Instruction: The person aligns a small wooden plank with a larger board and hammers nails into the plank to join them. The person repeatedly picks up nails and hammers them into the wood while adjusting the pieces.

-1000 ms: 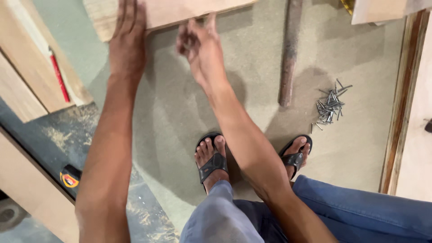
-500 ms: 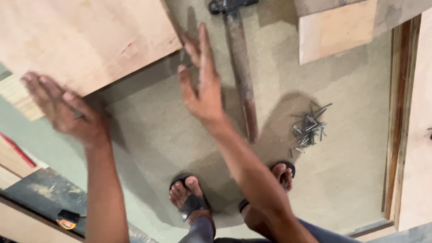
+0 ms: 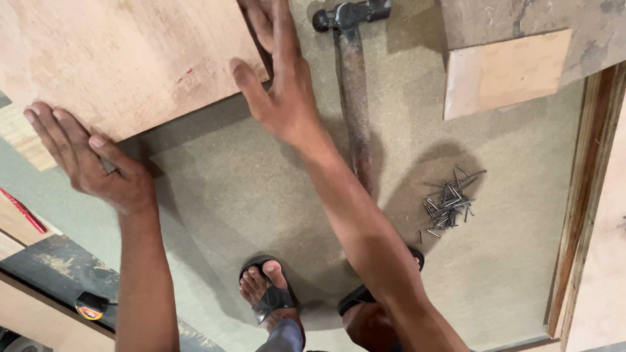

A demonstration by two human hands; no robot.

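Observation:
A large light plywood board point(image 3: 117, 65) lies on the grey-green floor at the upper left. My left hand point(image 3: 88, 160) rests with spread fingers on the board's near left corner. My right hand point(image 3: 277, 85) lies flat against the board's right edge, thumb on its lower corner, fingers pointing away from me. Just right of that hand a hammer point(image 3: 352, 85) lies on the floor, dark head at the top and rusty handle running toward me. A loose pile of nails point(image 3: 450, 202) sits to the right of my right forearm.
My sandalled feet point(image 3: 270, 296) stand at the bottom centre. A small plywood offcut point(image 3: 505, 75) lies at the upper right. A wooden frame strip point(image 3: 583, 202) runs along the right side. More boards and a red pencil point(image 3: 23, 212) are at the left.
The view has shifted so the board, hammer and nails sit lower in frame. Both hands have moved onto the board's edges; the left hand went from mid-air to the corner.

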